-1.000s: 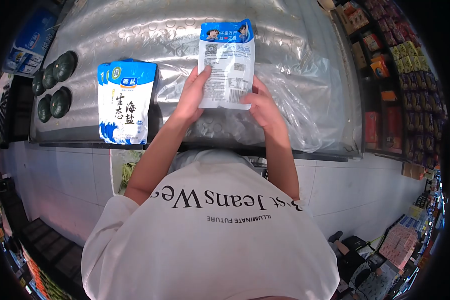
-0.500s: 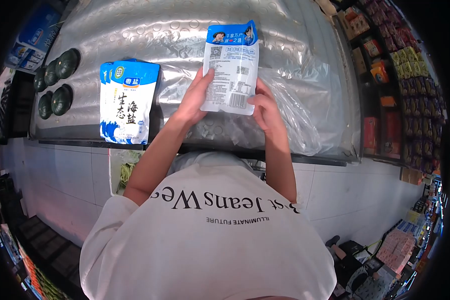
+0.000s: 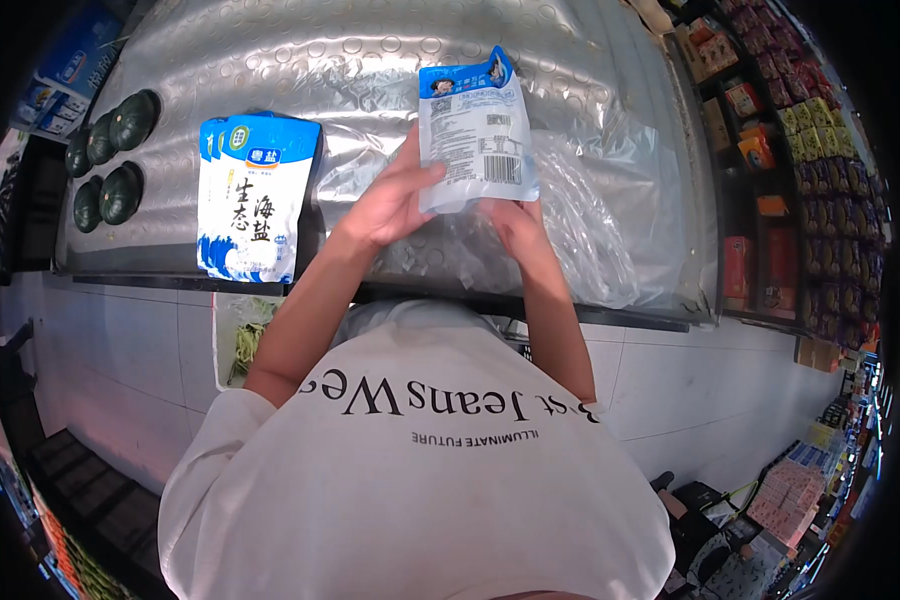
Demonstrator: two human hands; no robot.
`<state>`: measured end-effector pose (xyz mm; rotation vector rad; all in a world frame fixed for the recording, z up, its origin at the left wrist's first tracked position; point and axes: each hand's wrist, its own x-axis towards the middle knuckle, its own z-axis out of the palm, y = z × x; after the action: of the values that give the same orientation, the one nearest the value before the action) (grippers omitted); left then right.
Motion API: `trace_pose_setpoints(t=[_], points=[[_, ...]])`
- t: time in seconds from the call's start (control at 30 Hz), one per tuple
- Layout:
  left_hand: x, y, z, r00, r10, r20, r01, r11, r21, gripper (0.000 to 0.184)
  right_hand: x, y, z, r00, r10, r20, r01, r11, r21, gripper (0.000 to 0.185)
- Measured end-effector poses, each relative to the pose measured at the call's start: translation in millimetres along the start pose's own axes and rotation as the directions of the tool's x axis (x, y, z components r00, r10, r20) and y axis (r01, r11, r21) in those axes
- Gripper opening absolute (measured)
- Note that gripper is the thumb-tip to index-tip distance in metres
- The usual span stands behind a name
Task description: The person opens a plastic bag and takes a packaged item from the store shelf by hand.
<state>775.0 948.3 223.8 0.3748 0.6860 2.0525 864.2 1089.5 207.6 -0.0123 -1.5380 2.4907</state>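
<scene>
Left hand [image 3: 388,207] pinches the packet [image 3: 473,150] — right hand [image 3: 517,228], earlier at its front corner, now reaches behind — grip hidden.

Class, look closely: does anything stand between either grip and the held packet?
Nothing visible does. The left grip holds the packet directly by its side; the right grip is at its lower edge, partly hidden behind it. The clear plastic lies on the counter below.
</scene>
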Motion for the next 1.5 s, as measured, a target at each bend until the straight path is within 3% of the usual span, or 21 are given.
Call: trace_pose_setpoints(t=[0.27, 0.4, 0.5, 0.6, 0.67, 0.77, 0.8, 0.9, 1.07, 1.13, 1.23, 1.43, 1.5], points=[[-1.2, -1.1, 4.2, 0.999, -0.019, -0.036, 0.021, 0.999, 0.044, 0.064, 3.4, 9.0, -1.2, 0.989, -0.143, -0.047, 0.142, 0.990, -0.024, 0.059], [0.7, -3.4, 4.2, 0.999, -0.030, -0.034, 0.031, 0.999, 0.028, 0.065, 6.7, 8.2, 2.0, 0.979, -0.156, -0.131, 0.146, 0.986, -0.079, 0.066], [-0.5, -1.2, -1.5, 0.992, -0.114, -0.047, 0.119, 0.986, 0.113, 0.065, 6.6, 4.1, 4.2, 0.973, -0.189, -0.136, 0.175, 0.979, -0.108, 0.071], [-4.3, -8.1, 10.1, 0.980, 0.094, -0.174, -0.006, 0.895, 0.446, 0.067, 7.2, 4.1, 3.8, 0.943, -0.301, -0.146, 0.273, 0.944, -0.184, 0.076], [-0.8, -14.0, -3.1, 0.991, 0.118, -0.057, -0.075, 0.871, 0.485, 0.077, 8.1, 3.7, 7.1, 0.911, -0.389, -0.139, 0.347, 0.904, -0.250, 0.079], [1.0, -18.4, -17.5, 0.991, 0.095, 0.092, -0.130, 0.817, 0.561, 0.095, 9.0, 11.4, 2.2, 0.879, -0.476, 0.025, 0.406, 0.719, -0.564, 0.081], [0.6, -17.8, -17.1, 0.988, 0.073, 0.138, -0.141, 0.796, 0.589, 0.101, 9.4, 12.1, 1.9, 0.870, -0.490, 0.059, 0.425, 0.683, -0.594, 0.080], [-5.2, -17.5, -8.9, 0.986, 0.094, 0.139, -0.144, 0.898, 0.415, 0.099, 9.4, 10.3, 4.9, 0.840, -0.525, 0.135, 0.465, 0.569, -0.679, 0.078], [-9.8, -16.6, 2.4, 0.994, 0.068, 0.080, -0.095, 0.905, 0.415, 0.100, 10.5, 12.0, 7.6, 0.781, -0.591, 0.203, 0.514, 0.421, -0.747, 0.074], [-9.9, -17.4, 3.2, 0.998, 0.061, 0.032, -0.068, 0.933, 0.352, 0.098, 8.6, 7.0, 9.8, 0.778, -0.591, 0.212, 0.527, 0.430, -0.733, 0.071], [-9.1, -21.4, 0.2, 0.988, 0.151, 0.032, -0.154, 0.941, 0.303, 0.095, 6.4, 0.0, 12.1, 0.780, -0.572, 0.254, 0.541, 0.413, -0.733, 0.065], [-11.2, -25.2, -21.1, 0.996, 0.080, 0.035, -0.082, 0.995, 0.051, 0.073, 9.4, 7.4, 16.4, 0.694, -0.659, 0.290, 0.595, 0.297, -0.747, 0.041], [-10.0, -23.2, -25.0, 0.991, 0.075, 0.114, -0.089, 0.989, 0.118, 0.070, 10.1, 8.4, 19.1, 0.685, -0.667, 0.293, 0.587, 0.268, -0.764, 0.035]])
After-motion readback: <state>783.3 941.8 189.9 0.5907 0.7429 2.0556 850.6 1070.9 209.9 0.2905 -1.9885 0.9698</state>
